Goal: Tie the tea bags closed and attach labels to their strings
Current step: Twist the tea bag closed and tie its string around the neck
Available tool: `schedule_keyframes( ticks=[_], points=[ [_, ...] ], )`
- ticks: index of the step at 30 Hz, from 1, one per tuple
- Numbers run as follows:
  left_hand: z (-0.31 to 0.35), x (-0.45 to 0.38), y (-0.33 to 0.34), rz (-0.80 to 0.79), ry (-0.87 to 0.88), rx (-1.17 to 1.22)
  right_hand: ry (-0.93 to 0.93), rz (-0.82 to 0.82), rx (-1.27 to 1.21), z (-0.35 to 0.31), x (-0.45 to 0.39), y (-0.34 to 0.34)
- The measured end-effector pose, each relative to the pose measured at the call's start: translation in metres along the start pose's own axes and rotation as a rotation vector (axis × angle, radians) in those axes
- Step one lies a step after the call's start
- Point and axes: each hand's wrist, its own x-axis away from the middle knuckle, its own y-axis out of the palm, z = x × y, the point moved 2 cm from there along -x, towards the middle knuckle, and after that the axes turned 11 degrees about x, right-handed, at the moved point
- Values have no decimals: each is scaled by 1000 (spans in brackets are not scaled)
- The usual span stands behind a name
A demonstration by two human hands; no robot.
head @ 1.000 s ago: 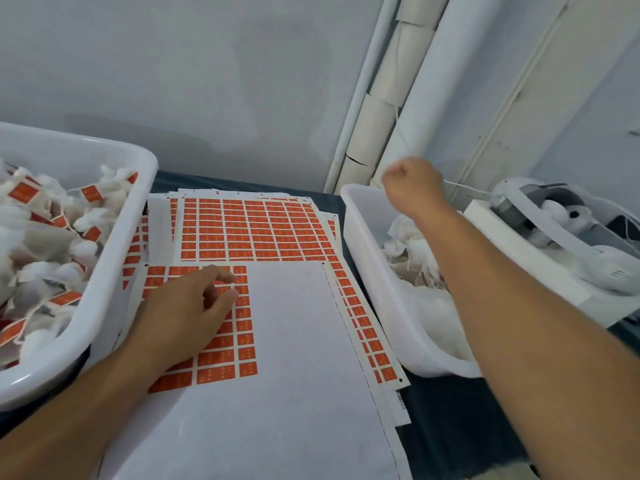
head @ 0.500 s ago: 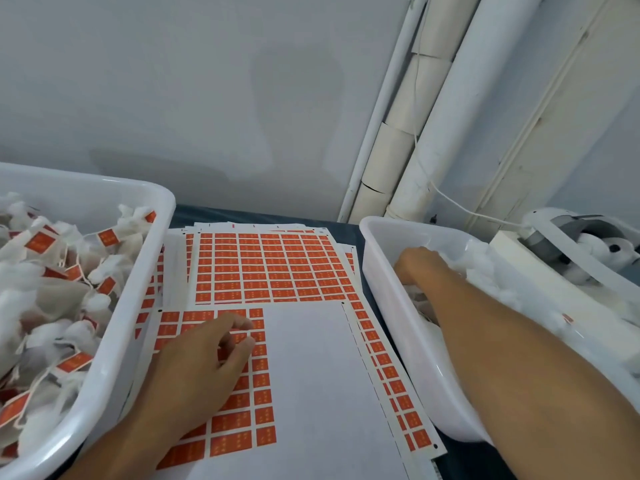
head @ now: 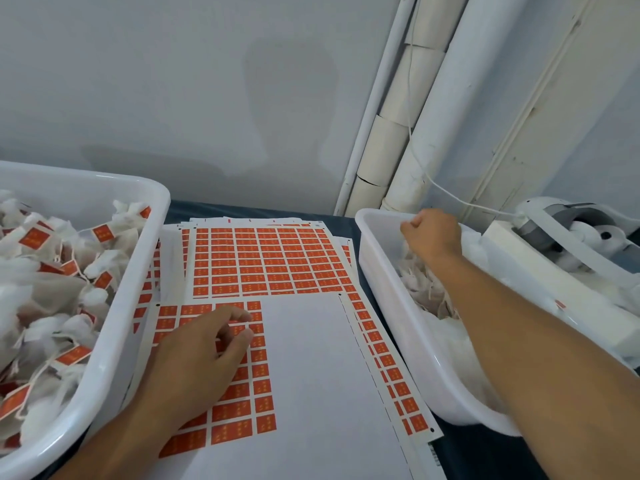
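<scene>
My left hand [head: 201, 355] lies flat on a partly used label sheet [head: 311, 375], with thumb and forefinger curled over its orange labels [head: 242, 410]. A full sheet of orange labels [head: 263, 261] lies behind it. My right hand [head: 431, 233] is closed into a fist over the right white bin [head: 381, 282], with a bit of white tea bag showing at the knuckles. Unlabelled tea bags [head: 426, 292] with loose strings fill that bin. The left white bin [head: 138, 271] holds several tied tea bags [head: 52, 271] with orange labels.
A long white box [head: 519, 265] and a white tray with paper rolls [head: 571, 233] stand at the far right. White pipes [head: 426, 133] and a thin cord run up the wall behind. Dark table cloth [head: 242, 209] shows between the bins.
My right hand dipped into the right bin among the tea bags and has come up again as a fist. My left hand stays on the label sheet. The camera tilted up.
</scene>
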Motion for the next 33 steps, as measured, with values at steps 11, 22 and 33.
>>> schedule_keyframes(
  ticks=[11,22,33],
  points=[
    [21,8,-9,40,29,302,-358,69,-694,-80,83,-134],
    [44,18,-20,19,80,874,-340,-248,-1271,-143,209,-58],
    [34,15,-15,207,135,494,-343,-312,-1227,-131,211,-24]
  ],
)
